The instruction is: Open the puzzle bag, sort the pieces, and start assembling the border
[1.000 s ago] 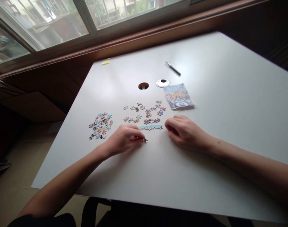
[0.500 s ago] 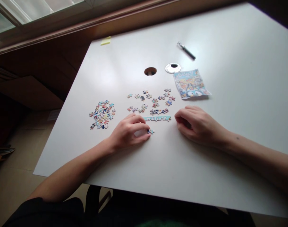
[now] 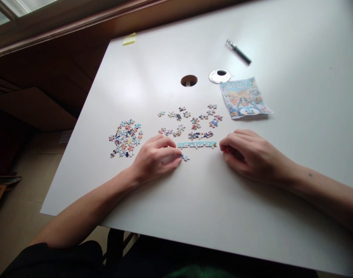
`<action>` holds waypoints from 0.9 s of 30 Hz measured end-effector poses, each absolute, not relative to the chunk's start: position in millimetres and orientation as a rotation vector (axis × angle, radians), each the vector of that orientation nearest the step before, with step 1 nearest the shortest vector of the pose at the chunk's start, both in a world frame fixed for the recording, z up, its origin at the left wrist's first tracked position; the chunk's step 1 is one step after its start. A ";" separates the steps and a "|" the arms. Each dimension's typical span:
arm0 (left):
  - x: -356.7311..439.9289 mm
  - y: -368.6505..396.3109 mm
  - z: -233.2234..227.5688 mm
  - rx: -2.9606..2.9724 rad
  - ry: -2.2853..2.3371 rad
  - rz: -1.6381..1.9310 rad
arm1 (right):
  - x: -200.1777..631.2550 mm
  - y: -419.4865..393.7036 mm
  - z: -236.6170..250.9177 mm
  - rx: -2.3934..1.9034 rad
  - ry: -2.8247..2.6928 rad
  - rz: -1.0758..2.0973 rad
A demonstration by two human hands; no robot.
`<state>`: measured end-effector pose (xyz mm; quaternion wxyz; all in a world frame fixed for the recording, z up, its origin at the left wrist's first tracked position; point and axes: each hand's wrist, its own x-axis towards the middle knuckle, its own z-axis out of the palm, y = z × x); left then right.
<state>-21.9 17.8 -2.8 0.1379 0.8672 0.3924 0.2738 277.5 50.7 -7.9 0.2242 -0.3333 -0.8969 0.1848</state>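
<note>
My left hand (image 3: 157,156) is closed in a pinch, its thumb and fingertips at a small blue-and-white jigsaw piece (image 3: 186,158) on the table. Just above that piece lies a joined light-blue strip of jigsaw pieces (image 3: 197,144), its left end close by my left fingers. To the right of the strip, my right hand (image 3: 247,154) rests on its side in a loose fist, apart from the pieces. Nothing shows inside its curled fingers. Beyond the strip are several loose and partly joined jigsaw pieces (image 3: 196,123).
A heap of jigsaw pieces (image 3: 126,139) lies left of my left hand. Behind my right hand is a printed picture sheet (image 3: 246,98). Farther back are a round metal cover (image 3: 214,77), a hole in the tabletop (image 3: 189,81), a black pen (image 3: 239,52) and a yellow sticky note (image 3: 129,39).
The camera view has shifted slightly, so most tabletop things appear moved. My left thumb and fingertips have drawn closer together at the small jigsaw piece. My right hand stays curled beside the strip.
</note>
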 end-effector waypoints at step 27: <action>-23.0 21.3 -11.6 2.595 1.185 0.868 | 277.2 49.4 -10.7 -0.841 -2.484 0.441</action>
